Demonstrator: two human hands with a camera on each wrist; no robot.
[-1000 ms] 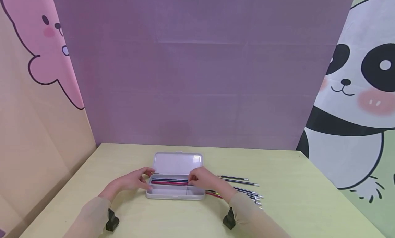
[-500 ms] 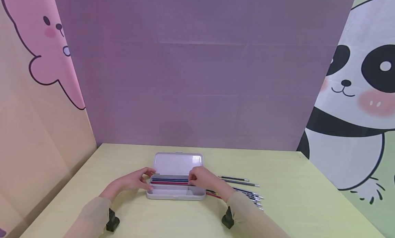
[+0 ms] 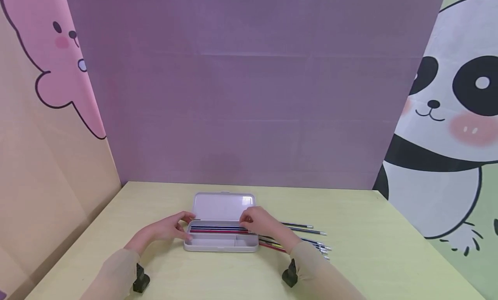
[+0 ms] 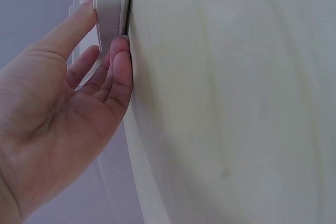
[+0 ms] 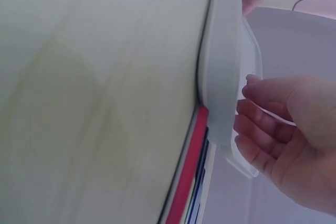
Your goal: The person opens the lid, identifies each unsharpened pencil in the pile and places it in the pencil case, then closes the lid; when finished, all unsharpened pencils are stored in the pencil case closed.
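two hands sit at either end of a white plastic pencil case (image 3: 221, 241) lying open near the middle of the pale yellow-green counter (image 3: 369, 256), its lid (image 3: 223, 206) tipped up at the back. in the head view the left hand (image 3: 167, 228) touches the case's left end with its grip loose, and the right hand (image 3: 261, 224) hovers over the right end of the thin red and dark blue pencils in the case (image 3: 218, 229), fingers bent; whether that grip pinches a pencil cannot be told from there. only this view shows the loose pencils (image 3: 307, 239) spread on the counter just right of the case, partly behind the right forearm.

the left wrist view adds that the straight fingers (image 4: 119, 72) press flat against the case's end wall (image 4: 109, 14), with the thumb on the rim. the right wrist view shows relaxed fingers (image 5: 262, 124) just beside the case edge (image 5: 220, 77), apart and holding nothing, and red and blue pencils (image 5: 191, 182) beneath.
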